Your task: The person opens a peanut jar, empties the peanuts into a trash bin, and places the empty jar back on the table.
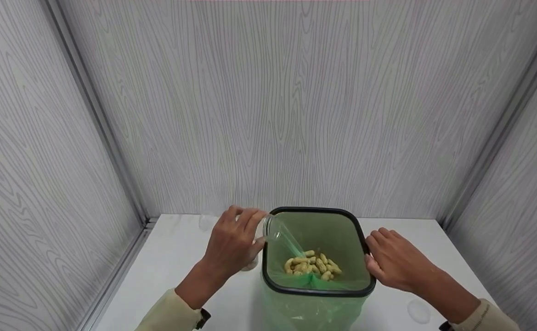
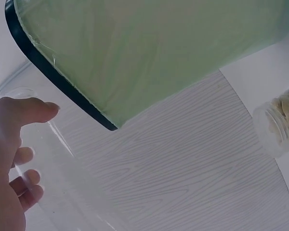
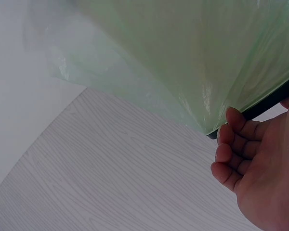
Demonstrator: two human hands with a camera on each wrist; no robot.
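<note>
My left hand (image 1: 236, 239) grips a clear plastic jar (image 2: 82, 187), tilted so its mouth lies over the left rim of a trash bin (image 1: 314, 292). The jar looks see-through, with no peanuts visible in it in the left wrist view. Inside the bin, a green bag (image 1: 309, 317) lines the walls and hangs over the outside. A heap of unshelled peanuts (image 1: 316, 265) lies in the bag. On the right side, my right hand (image 1: 394, 262) holds the black rim (image 3: 265, 103), fingers and thumb on either side of it.
Another clear jar with peanuts (image 2: 288, 115) stands on the white table (image 1: 158, 285), mostly hidden behind my left hand in the head view. A clear round lid (image 1: 419, 311) lies at the right, and a clear object (image 1: 207, 222) at the back left. Wood-grain panels (image 1: 268, 101) enclose the table.
</note>
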